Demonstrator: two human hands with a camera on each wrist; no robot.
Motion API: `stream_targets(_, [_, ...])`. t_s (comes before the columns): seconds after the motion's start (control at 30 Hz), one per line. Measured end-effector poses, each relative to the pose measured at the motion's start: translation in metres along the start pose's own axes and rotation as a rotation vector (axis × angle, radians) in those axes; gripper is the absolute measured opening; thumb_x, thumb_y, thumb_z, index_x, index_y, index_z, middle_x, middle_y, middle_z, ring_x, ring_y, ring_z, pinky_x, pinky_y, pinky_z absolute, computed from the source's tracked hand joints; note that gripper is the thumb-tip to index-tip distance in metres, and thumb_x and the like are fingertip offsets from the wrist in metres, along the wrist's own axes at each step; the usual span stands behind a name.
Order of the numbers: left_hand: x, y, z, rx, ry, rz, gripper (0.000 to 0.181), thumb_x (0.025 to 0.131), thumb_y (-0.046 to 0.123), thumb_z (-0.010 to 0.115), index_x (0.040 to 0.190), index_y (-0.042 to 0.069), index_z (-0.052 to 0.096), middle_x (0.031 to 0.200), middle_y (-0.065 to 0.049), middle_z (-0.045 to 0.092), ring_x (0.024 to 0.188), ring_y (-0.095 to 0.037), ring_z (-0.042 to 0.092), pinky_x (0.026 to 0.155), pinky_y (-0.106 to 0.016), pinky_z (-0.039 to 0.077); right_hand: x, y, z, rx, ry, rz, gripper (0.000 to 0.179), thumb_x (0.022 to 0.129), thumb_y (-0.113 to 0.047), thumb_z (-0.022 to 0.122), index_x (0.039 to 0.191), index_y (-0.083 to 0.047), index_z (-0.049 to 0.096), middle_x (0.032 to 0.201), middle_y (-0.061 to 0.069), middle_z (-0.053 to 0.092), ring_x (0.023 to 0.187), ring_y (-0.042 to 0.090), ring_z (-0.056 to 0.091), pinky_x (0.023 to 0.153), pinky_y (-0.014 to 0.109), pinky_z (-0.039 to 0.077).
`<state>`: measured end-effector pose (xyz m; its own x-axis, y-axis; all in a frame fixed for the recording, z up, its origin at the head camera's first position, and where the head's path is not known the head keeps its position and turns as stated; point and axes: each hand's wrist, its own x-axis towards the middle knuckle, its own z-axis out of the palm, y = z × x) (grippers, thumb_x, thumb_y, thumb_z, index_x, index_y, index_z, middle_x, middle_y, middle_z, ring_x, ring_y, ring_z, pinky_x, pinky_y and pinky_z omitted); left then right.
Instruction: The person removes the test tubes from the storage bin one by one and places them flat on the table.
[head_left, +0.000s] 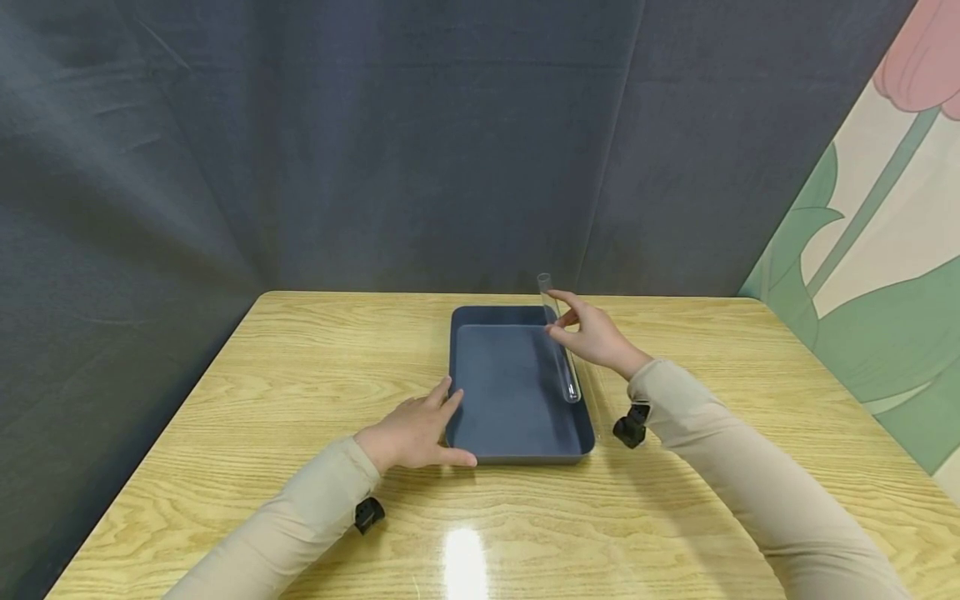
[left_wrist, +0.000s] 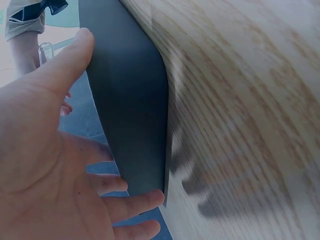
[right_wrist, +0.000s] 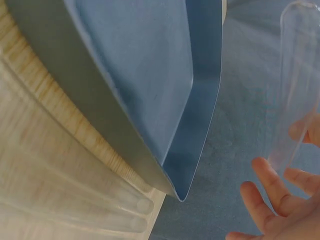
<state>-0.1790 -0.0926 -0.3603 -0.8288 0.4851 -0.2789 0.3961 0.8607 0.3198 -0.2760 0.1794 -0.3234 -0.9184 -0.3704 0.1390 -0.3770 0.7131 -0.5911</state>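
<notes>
A clear test tube (head_left: 567, 367) is pinched near its upper part by my right hand (head_left: 592, 333), its rounded end slanting down over the right side of the dark blue tray (head_left: 510, 460). In the right wrist view the same test tube (right_wrist: 300, 70) shows between the thumb and fingers, while other fingers spread away from it. My left hand (head_left: 416, 429) lies at the tray's near left corner. Its fingers and thumb are spread out along the wall, as the left wrist view of that left hand (left_wrist: 55, 160) shows.
Beside the tray's right wall, clear tubes (right_wrist: 115, 197) lie on the wood-grain table (head_left: 315, 350), hardly visible from the head. A dark cloth (head_left: 450, 150) hangs behind the table's far edge, and a flower-painted wall (head_left: 885, 275) stands at the right.
</notes>
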Motion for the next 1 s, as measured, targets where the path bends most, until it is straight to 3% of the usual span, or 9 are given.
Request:
stream_targets(0.23, [0.001, -0.001, 0.001, -0.001, 0.003, 0.005, 0.095, 0.083, 0.06, 0.057, 0.15, 0.005, 0.018, 0.157, -0.02, 0.004, 0.14, -0.037, 0.029, 0.113, -0.052, 0.025, -0.003, 0.003, -0.004, 0.003, 0.0, 0.013, 0.06, 0.092, -0.016, 0.055, 0.146, -0.004, 0.03, 0.105, 0.022, 0.066, 0.095, 0.033, 0.063, 0.069, 0.033, 0.05])
stream_targets(0.53, [0.0, -0.001, -0.001, -0.004, -0.001, 0.005, 0.094, 0.083, 0.06, 0.056, 0.15, 0.005, 0.017, 0.157, -0.02, 0.004, 0.14, -0.037, 0.028, 0.114, -0.051, 0.025, -0.005, 0.008, -0.007, -0.009, 0.027, 0.004, 0.058, 0.092, -0.015, 0.055, 0.144, -0.002, 0.032, 0.104, 0.023, 0.066, 0.095, 0.034, 0.064, 0.075, 0.041, 0.053])
stream_targets(1.0, [0.0, 0.0, -0.001, -0.01, -0.001, 0.001, 0.094, 0.083, 0.059, 0.057, 0.15, 0.006, 0.018, 0.157, -0.02, 0.004, 0.139, -0.037, 0.029, 0.114, -0.051, 0.025, -0.01, 0.016, -0.011, -0.025, 0.046, 0.006, 0.058, 0.091, -0.013, 0.056, 0.142, 0.002, 0.033, 0.101, 0.024, 0.067, 0.093, 0.035, 0.064, 0.073, 0.038, 0.051])
